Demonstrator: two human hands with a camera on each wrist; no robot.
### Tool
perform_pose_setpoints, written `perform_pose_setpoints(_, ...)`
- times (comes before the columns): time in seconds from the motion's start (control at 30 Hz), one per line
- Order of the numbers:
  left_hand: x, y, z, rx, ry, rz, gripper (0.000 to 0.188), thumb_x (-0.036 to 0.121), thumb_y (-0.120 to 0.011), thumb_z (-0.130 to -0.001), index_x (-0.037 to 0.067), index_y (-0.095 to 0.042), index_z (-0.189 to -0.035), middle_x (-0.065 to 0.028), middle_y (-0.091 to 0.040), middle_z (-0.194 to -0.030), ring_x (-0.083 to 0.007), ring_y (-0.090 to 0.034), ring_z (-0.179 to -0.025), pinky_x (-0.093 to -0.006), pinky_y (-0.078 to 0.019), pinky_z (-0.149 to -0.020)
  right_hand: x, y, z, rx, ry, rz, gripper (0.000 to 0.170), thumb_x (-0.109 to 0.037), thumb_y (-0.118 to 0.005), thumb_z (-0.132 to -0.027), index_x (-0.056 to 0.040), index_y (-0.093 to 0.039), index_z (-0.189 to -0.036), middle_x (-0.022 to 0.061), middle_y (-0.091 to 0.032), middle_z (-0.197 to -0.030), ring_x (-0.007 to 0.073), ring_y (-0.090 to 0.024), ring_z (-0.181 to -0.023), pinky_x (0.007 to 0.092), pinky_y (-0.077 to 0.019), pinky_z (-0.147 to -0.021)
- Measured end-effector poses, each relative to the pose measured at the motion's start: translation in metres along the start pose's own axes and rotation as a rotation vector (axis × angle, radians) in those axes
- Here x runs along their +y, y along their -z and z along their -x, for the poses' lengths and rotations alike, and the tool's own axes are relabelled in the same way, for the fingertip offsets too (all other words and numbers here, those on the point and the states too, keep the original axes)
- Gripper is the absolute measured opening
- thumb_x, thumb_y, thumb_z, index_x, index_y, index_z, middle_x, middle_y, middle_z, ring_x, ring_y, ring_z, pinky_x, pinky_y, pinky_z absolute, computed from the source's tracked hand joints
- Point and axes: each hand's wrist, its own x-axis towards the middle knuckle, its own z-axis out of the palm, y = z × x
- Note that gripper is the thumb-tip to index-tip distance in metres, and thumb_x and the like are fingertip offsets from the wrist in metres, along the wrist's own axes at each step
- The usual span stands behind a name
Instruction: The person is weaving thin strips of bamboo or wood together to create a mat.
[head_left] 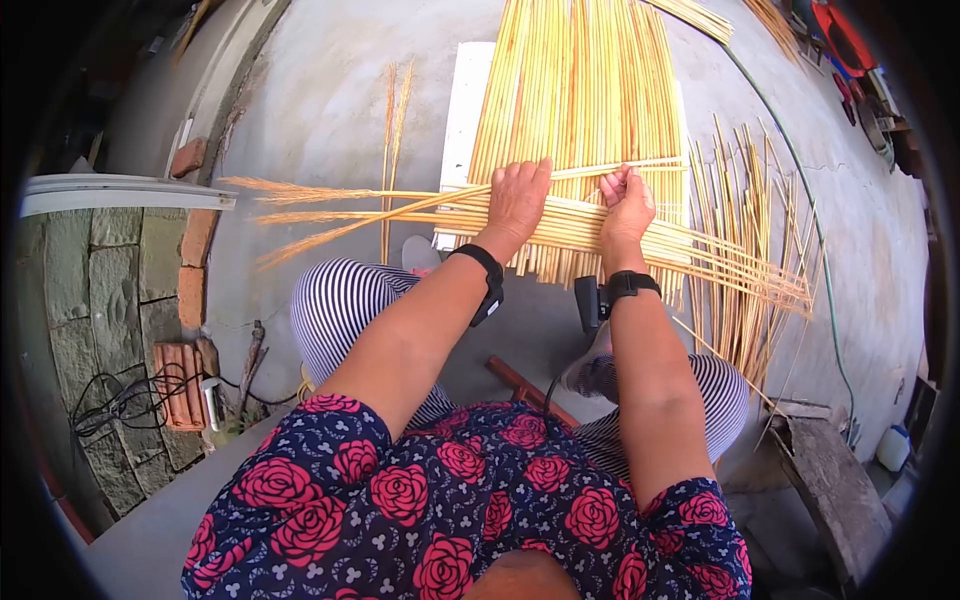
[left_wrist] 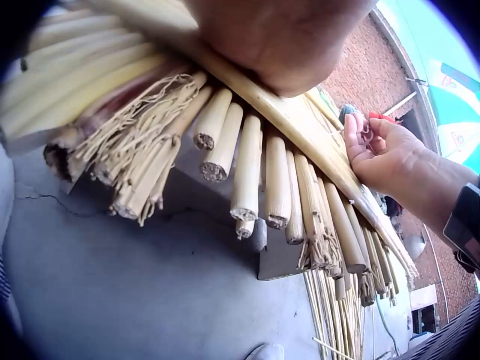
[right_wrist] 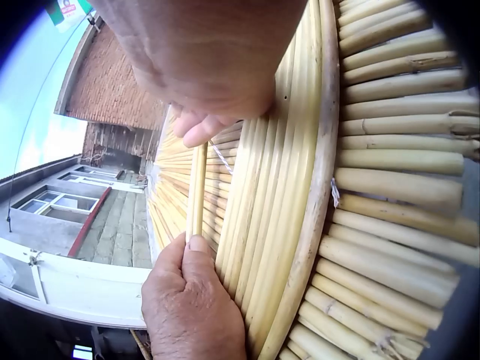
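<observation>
Long pale stalks (head_left: pixel 575 90) lie side by side, pointing away from the body, with a band of crosswise stalks (head_left: pixel 680 240) over their near ends. My left hand (head_left: pixel 520 205) rests over the band; in the right wrist view the left hand (right_wrist: pixel 193 307) pinches a thin stalk (right_wrist: pixel 196 195) between thumb and finger. My right hand (head_left: pixel 628 208) is at the band's right part, fingers curled. A white string (right_wrist: pixel 223 157) runs from the right fingertips (right_wrist: pixel 199 131) down between the stalks, close to the thin stalk's end. The palm hides part of the right hand's hold.
Loose stalks (head_left: pixel 745 240) lie on the floor at the right, beside a green hose (head_left: pixel 822 240). Feathery stalk heads (head_left: pixel 300 217) stick out left. Bricks (head_left: pixel 192 295), a coiled black cable (head_left: pixel 120 400) and a weathered board (head_left: pixel 830 480) are around the sides.
</observation>
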Motion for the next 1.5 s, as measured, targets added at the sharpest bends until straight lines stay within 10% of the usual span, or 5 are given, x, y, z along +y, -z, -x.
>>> perform_pose_setpoints(0.53,-0.006,0.0,0.003,-0.018,-0.022,0.004,0.031,0.012,-0.052,-0.086,0.008,-0.057,-0.116,-0.0053,-0.057,-0.09,-0.0215,-0.053,-0.092,-0.0388,-0.038,-0.081,-0.034,0.034,0.064,-0.374,0.564,1.291,0.015,-0.019,-0.069,-0.082,-0.0042,-0.069,-0.084,0.0121,-0.065,-0.083,0.0285,-0.063,-0.077,0.0357,-0.0502,-0.072)
perform_pose_setpoints(0.7,-0.007,-0.004,0.001,0.001,-0.046,-0.019,0.031,0.015,-0.055,-0.087,0.009,-0.058,-0.118,-0.0043,-0.055,-0.087,-0.0214,-0.053,-0.089,-0.0386,-0.0376,-0.079,-0.042,0.0,0.083,-0.36,0.768,1.136,0.011,-0.015,-0.068,-0.083,-0.0045,-0.069,-0.085,0.0116,-0.064,-0.081,0.0267,-0.063,-0.076,0.0358,-0.0502,-0.072)
perform_pose_setpoints(0.87,-0.004,0.006,0.002,-0.054,-0.037,0.016,0.031,0.009,-0.051,-0.086,0.007,-0.057,-0.117,-0.0059,-0.057,-0.091,-0.0215,-0.053,-0.093,-0.0387,-0.0385,-0.083,-0.132,-0.024,0.055,-0.308,0.027,0.256,0.018,-0.018,-0.062,-0.091,-0.0006,-0.067,-0.096,0.0022,-0.064,-0.08,0.0072,-0.058,-0.071,0.0192,-0.0488,-0.065)
perform_pose_setpoints(1.23,-0.01,-0.004,0.003,0.075,-0.073,-0.006,0.026,0.012,-0.057,-0.084,0.008,-0.06,-0.11,-0.0059,-0.057,-0.086,-0.0225,-0.054,-0.087,-0.04,-0.0392,-0.077,-0.356,-0.067,0.133,-0.418,0.967,0.669,0.021,-0.021,-0.062,-0.091,-0.0026,-0.07,-0.096,0.0086,-0.07,-0.093,0.0122,-0.063,-0.08,0.0252,-0.0484,-0.072)
perform_pose_setpoints(1.5,-0.011,-0.002,0.005,0.094,-0.054,0.018,0.028,0.008,-0.052,-0.083,0.008,-0.059,-0.11,-0.0061,-0.059,-0.089,-0.0232,-0.056,-0.092,-0.0427,-0.0393,-0.081,-0.412,-0.075,0.21,-1.195,0.691,0.134,0.024,-0.032,-0.054,-0.095,-0.0153,-0.064,-0.108,-0.0037,-0.058,-0.068,0.0092,-0.053,-0.059,0.0248,-0.0474,-0.051)
